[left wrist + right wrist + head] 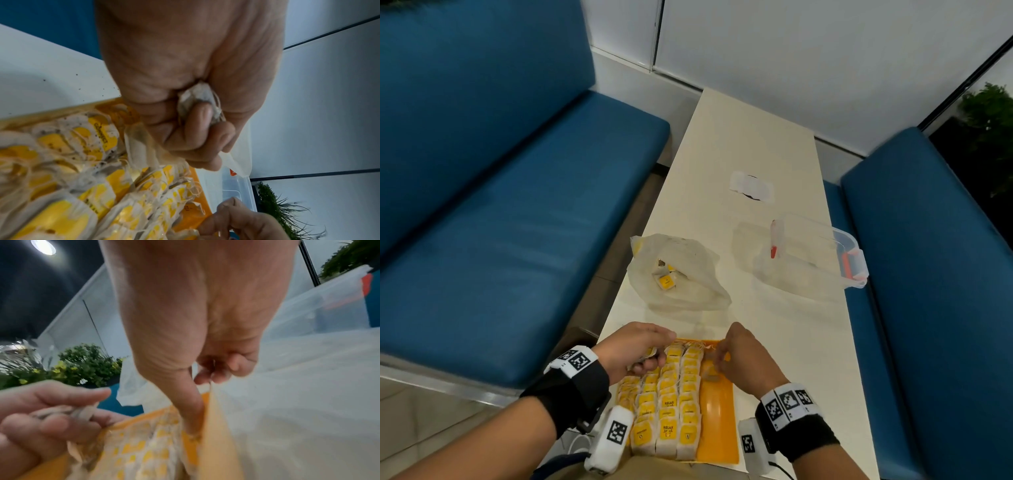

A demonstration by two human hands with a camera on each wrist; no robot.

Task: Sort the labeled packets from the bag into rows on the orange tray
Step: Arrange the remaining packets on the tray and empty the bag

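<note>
Both hands are working at the far end of the orange tray [717,430] now. The left hand [635,349] is clutching a bunch of soft, papery packets [197,97], fingers curled tight round them. The right hand [739,356] is pressing its thumb down at the tray's right edge, by the newest row; whether it is pinching anything, I cannot tell. The rows of packets [667,404] are lying overlapped, yellow tags up, strings trailing. The risk: those loose strings snagging and dragging neighbours askew. The thin crinkly bag [681,274] is sitting just beyond on the counter [774,325], a few packets inside.
</note>
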